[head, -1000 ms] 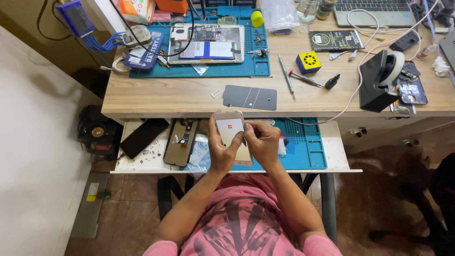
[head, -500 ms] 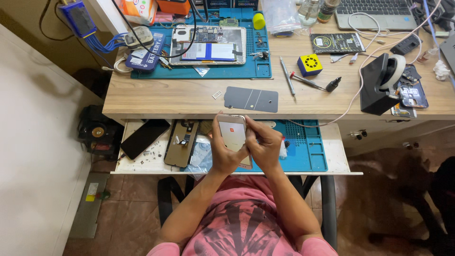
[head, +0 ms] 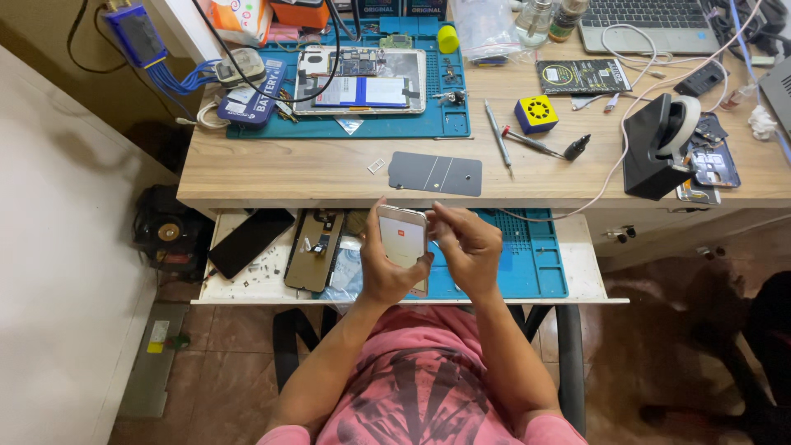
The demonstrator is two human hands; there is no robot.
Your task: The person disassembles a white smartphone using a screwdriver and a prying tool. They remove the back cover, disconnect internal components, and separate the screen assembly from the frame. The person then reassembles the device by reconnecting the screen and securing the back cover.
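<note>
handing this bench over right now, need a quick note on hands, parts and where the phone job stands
Left hand: grip around the white phone, lit screen facing up, above the pull-out tray.
Right hand: fingertips at the phone's right edge; whether they pinch a small part cannot be told.
Nearby: opened phone and a black phone lie on the tray; a disassembled tablet sits on the blue mat on the desk; a grey plate and screwdrivers lie at mid-desk.
Done: the white phone powers on.
Left: the phone is not yet set down; the other devices are open.
</note>
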